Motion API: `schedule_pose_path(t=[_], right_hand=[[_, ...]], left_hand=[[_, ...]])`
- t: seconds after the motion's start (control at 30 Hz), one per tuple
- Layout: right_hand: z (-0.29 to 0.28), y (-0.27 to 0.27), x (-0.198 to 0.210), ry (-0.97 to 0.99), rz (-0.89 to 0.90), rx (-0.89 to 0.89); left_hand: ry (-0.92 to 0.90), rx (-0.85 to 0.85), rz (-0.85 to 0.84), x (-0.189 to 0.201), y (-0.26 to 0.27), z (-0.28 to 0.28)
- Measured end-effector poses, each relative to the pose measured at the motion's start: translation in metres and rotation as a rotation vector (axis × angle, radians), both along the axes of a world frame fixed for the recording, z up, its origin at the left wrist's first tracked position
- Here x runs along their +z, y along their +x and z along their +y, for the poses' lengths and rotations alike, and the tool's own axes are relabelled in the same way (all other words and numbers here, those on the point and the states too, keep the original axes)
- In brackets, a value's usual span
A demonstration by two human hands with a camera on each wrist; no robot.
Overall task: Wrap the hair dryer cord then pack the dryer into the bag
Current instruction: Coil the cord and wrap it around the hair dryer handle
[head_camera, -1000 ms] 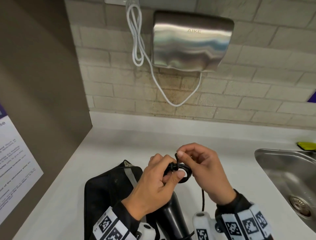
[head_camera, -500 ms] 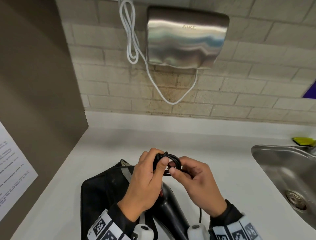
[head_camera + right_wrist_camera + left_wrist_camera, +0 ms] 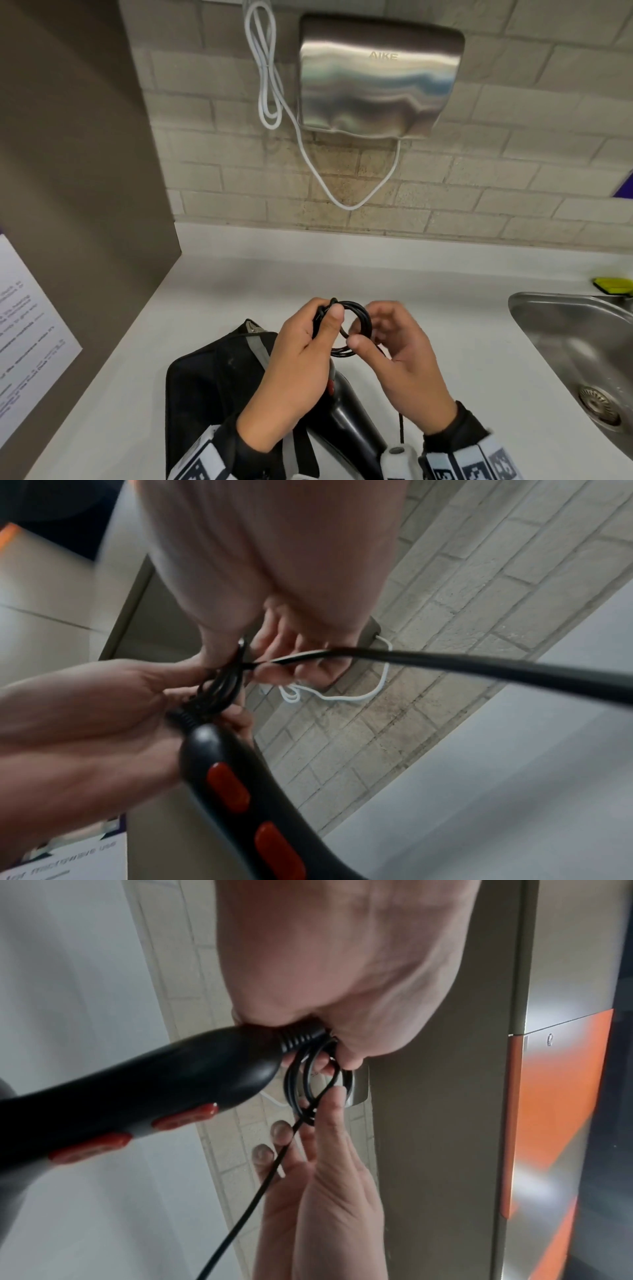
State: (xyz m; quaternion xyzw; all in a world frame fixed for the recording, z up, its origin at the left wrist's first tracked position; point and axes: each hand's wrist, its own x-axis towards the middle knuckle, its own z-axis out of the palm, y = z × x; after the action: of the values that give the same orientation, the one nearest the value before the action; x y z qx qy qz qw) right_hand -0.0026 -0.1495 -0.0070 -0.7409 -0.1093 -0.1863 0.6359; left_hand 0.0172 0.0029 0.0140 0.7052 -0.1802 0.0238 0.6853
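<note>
A black hair dryer (image 3: pixel 346 414) with red buttons (image 3: pixel 227 787) hangs handle-up between my hands, above a black bag (image 3: pixel 212 387) lying on the white counter. My left hand (image 3: pixel 301 363) grips the handle's end and pinches a small coil of black cord (image 3: pixel 356 322) against it. My right hand (image 3: pixel 400 359) pinches the cord at the coil's right side, and the loose cord (image 3: pixel 479 666) runs back past that wrist. In the left wrist view the coil (image 3: pixel 316 1083) sits at the ribbed cord collar (image 3: pixel 301 1038), with my right hand's fingertips (image 3: pixel 337 1096) on it.
A steel hand dryer (image 3: pixel 380 78) with a white cable (image 3: pixel 270 85) hangs on the brick wall behind. A steel sink (image 3: pixel 582 356) lies at the right with a yellow sponge (image 3: pixel 613 285) by it. A brown panel with a paper notice (image 3: pixel 24 329) stands left.
My right hand came down from above the coil to its right side, laying another turn of cord. The loop looks larger and rounder. My left hand kept its grip.
</note>
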Motion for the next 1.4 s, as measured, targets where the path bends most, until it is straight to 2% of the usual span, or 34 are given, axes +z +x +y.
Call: schedule_pose_path(t=[0.07, 0.13, 0.17, 0.23, 0.3, 0.5, 0.57, 0.67, 0.93, 1.1, 1.2, 1.33, 1.4], right_hand=[[0.006, -0.005, -0.002, -0.104, -0.17, -0.198], [0.011, -0.01, -0.001, -0.37, -0.356, -0.32], [0.014, -0.012, -0.002, -0.513, -0.385, -0.364], [0.017, -0.014, -0.003, -0.723, -0.335, -0.44], [0.02, -0.018, -0.001, -0.761, -0.246, -0.435], [0.027, -0.035, 0.026, -0.254, 0.18, -0.2], [0.025, -0.038, 0.032, -0.176, 0.22, -0.159], [0.026, -0.044, 0.036, -0.16, 0.276, -0.127], [0.021, -0.066, 0.031, -0.12, 0.331, -0.122], [0.006, -0.088, 0.023, -0.081, 0.344, -0.144], [0.003, -0.099, 0.026, 0.073, 0.317, -0.112], [0.006, -0.103, 0.024, 0.445, 0.231, -0.066], [0.007, -0.097, 0.02, 0.539, 0.17, -0.013]], left_hand=[[0.0, 0.004, 0.02, 0.0, 0.0, -0.001], [-0.004, -0.001, 0.029, -0.001, 0.0, -0.001], [-0.01, -0.002, 0.032, -0.001, 0.0, -0.002], [-0.017, -0.004, 0.031, 0.0, -0.001, -0.003], [-0.015, -0.007, 0.025, 0.001, -0.001, -0.004], [0.003, 0.044, 0.008, -0.002, -0.002, -0.009], [-0.013, 0.044, 0.007, -0.002, -0.003, -0.009], [-0.062, 0.063, 0.007, -0.003, -0.003, -0.009], [0.028, 0.153, -0.029, -0.009, 0.003, -0.008], [0.017, 0.201, -0.028, -0.005, 0.014, 0.0], [0.011, 0.199, -0.023, -0.007, 0.016, 0.001], [-0.013, 0.18, -0.021, -0.006, 0.015, -0.002], [-0.02, 0.171, -0.019, -0.005, 0.013, -0.002]])
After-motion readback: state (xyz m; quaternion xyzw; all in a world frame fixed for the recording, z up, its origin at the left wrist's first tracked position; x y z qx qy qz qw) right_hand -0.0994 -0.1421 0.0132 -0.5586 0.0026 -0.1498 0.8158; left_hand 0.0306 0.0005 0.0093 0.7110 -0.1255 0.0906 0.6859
